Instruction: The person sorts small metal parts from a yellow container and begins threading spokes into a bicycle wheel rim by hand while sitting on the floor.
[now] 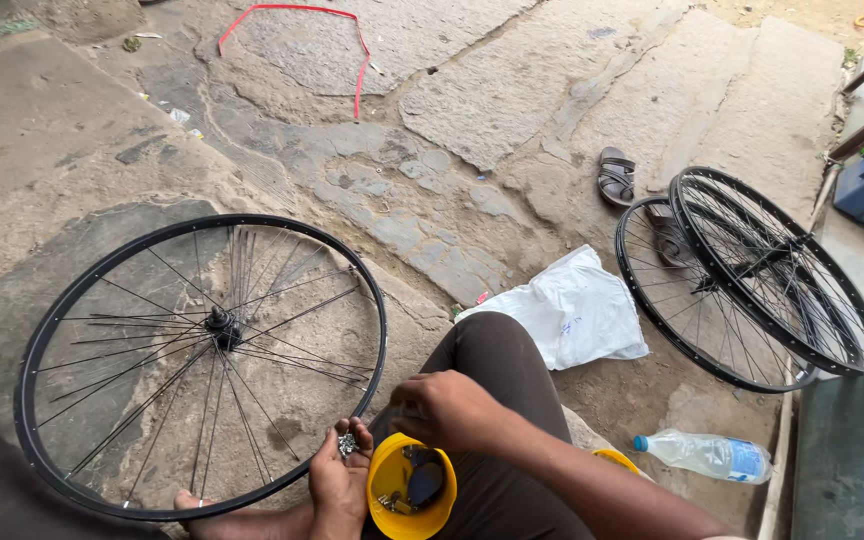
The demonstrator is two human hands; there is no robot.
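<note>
Stone floor outdoors, dusty, w/ a person seated on it. Left hand (340, 478) is cupped palm-up, holding a small heap of nipples (347, 443) just beside the wheel (202, 365), which lies flat w/ spokes loose. Right hand (447, 408) hovers over the yellow cup (410, 490) by the knee, fingers pinched; can't tell what they grip, if anything. Risk, imo: open palm is tilted near the rim, so a nudge could spill nipples into floor cracks. Cup sits against the leg & could tip if the knee shifts. Two more wheels (752, 280), white bag (572, 310) and bottle (707, 455) lie to the right.
</note>
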